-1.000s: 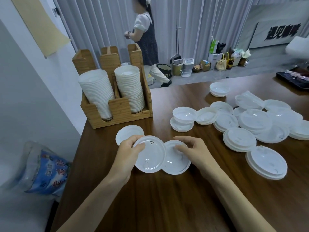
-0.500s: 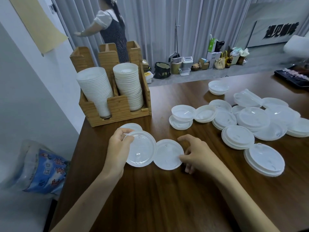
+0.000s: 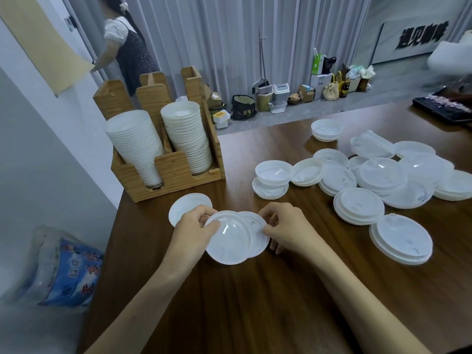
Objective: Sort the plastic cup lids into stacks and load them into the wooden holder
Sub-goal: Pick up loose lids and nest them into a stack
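In front of the wooden holder point(image 3: 173, 172), the left hand point(image 3: 192, 232) pinches the rim of a clear plastic lid point(image 3: 228, 241), thumb on top. It overlaps a second lid point(image 3: 256, 226), whose right edge the right hand point(image 3: 286, 227) pinches with thumb and forefinger. Loose lids point(image 3: 358, 205) lie right of the holder

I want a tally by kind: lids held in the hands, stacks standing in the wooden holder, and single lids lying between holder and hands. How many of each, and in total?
Lids held: 2, front lid in the left hand, back lid in the right hand
Stacks in the wooden holder: 2, left stack, right stack
Single lid on the table: 1
Total: 5
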